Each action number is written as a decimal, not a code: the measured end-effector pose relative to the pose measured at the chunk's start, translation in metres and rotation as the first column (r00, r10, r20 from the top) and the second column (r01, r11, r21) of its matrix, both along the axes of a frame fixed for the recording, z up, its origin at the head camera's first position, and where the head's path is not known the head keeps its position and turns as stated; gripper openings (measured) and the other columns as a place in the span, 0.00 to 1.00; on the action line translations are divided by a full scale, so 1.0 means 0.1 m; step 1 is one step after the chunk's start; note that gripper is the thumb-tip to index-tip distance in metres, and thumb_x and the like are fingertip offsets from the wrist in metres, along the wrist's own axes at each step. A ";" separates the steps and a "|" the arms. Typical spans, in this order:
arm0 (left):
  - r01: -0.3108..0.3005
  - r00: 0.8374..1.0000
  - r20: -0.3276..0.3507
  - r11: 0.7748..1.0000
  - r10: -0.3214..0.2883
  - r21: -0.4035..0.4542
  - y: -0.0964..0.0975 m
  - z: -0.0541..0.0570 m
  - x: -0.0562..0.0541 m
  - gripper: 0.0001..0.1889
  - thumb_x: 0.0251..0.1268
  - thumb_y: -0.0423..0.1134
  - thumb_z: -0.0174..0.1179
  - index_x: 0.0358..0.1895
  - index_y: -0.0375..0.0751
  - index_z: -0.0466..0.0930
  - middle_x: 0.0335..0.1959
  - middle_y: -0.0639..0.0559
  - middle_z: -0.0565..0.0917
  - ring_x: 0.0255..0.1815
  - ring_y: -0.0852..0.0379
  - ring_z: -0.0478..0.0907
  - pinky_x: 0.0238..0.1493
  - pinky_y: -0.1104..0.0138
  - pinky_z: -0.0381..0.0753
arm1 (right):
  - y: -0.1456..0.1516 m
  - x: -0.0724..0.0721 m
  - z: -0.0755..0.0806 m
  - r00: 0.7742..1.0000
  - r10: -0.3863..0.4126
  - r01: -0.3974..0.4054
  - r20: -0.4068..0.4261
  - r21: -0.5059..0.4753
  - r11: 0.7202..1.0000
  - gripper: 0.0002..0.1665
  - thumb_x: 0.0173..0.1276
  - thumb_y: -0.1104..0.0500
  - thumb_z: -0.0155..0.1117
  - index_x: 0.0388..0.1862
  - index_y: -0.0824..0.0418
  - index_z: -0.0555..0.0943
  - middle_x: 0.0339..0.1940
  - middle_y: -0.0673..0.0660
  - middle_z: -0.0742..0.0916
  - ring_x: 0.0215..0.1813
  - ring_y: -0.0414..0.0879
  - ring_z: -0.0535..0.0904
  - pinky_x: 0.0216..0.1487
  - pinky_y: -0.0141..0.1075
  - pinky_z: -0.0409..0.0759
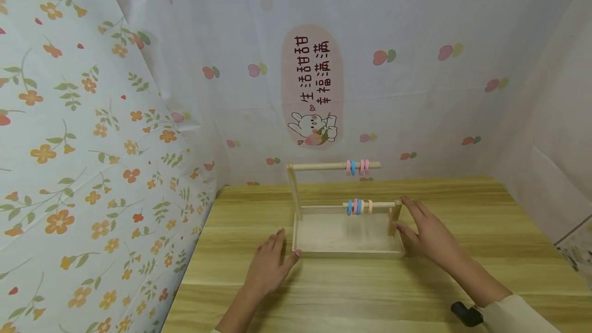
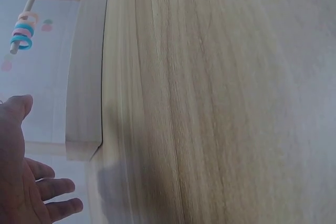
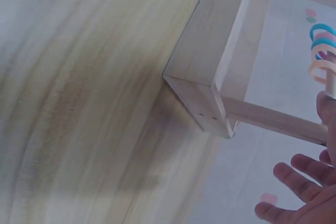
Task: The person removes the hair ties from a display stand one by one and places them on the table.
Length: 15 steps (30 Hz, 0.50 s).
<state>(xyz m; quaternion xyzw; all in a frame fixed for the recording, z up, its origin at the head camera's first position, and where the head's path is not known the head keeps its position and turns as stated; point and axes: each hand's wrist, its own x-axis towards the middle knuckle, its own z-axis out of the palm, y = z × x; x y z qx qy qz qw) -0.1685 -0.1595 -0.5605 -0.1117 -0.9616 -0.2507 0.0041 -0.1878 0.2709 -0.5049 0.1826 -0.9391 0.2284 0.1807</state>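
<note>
A pale wooden stand (image 1: 349,254) has a shallow tray base and two posts with horizontal rods. Several pink and blue rings (image 1: 353,167) hang on the upper rod; blue, pink and cream rings (image 1: 358,207) hang on the lower one. At the tray's front left corner is my left hand (image 1: 269,266), fingers extended, thumb tip right at the corner. My right hand (image 1: 432,235) is at the short right post (image 1: 394,218), with a fingertip by its top and the thumb lower down. In the right wrist view its other fingers (image 3: 298,181) spread loosely outside the post.
The stand rests on a wood-grain table (image 1: 351,297). Behind it hangs a white printed cloth (image 1: 416,96), and a floral cloth (image 1: 92,168) covers the left side. A black object (image 1: 466,314) sits by the right sleeve.
</note>
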 end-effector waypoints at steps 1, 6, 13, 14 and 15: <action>0.001 1.000 0.002 1.000 -0.001 -0.003 0.00 0.00 0.00 0.47 0.86 0.71 0.47 0.88 0.35 0.59 0.85 0.32 0.69 0.85 0.29 0.67 0.83 0.31 0.65 | -0.01 -0.02 0.00 1.000 0.003 -0.003 -0.005 -0.003 1.000 0.46 0.74 0.59 0.78 0.82 0.75 0.67 0.68 0.78 0.83 0.58 0.76 0.87 0.54 0.68 0.88; 0.001 1.000 0.011 1.000 -0.001 -0.012 0.02 0.02 0.01 0.47 0.86 0.70 0.47 0.89 0.36 0.59 0.85 0.32 0.68 0.86 0.29 0.67 0.84 0.32 0.65 | -0.04 -0.11 -0.01 0.999 0.009 -0.010 -0.041 -0.014 1.000 0.41 0.74 0.61 0.78 0.78 0.75 0.72 0.65 0.75 0.85 0.60 0.73 0.87 0.55 0.67 0.88; 0.003 1.000 0.016 1.000 -0.003 -0.004 0.03 0.04 0.03 0.46 0.86 0.69 0.49 0.89 0.37 0.58 0.85 0.31 0.69 0.85 0.29 0.67 0.85 0.32 0.64 | -0.10 -0.20 0.05 0.999 0.027 -0.028 -0.045 -0.025 0.999 0.33 0.75 0.62 0.77 0.73 0.73 0.78 0.54 0.67 0.90 0.47 0.60 0.89 0.48 0.59 0.89; 0.004 1.000 0.017 1.000 -0.004 -0.003 0.03 0.04 0.03 0.46 0.86 0.70 0.48 0.89 0.37 0.58 0.85 0.31 0.69 0.86 0.29 0.67 0.85 0.32 0.64 | -0.11 -0.21 0.05 0.999 0.030 -0.031 -0.036 -0.025 0.999 0.31 0.75 0.62 0.76 0.72 0.72 0.79 0.53 0.66 0.90 0.45 0.57 0.88 0.46 0.56 0.89; 0.005 1.000 0.017 1.000 -0.005 -0.002 0.03 0.04 0.03 0.46 0.86 0.70 0.48 0.89 0.37 0.58 0.85 0.31 0.68 0.86 0.29 0.66 0.85 0.33 0.63 | -0.11 -0.23 0.05 0.999 0.032 -0.032 -0.032 -0.020 0.999 0.29 0.76 0.63 0.75 0.72 0.72 0.80 0.51 0.64 0.90 0.42 0.53 0.87 0.44 0.53 0.88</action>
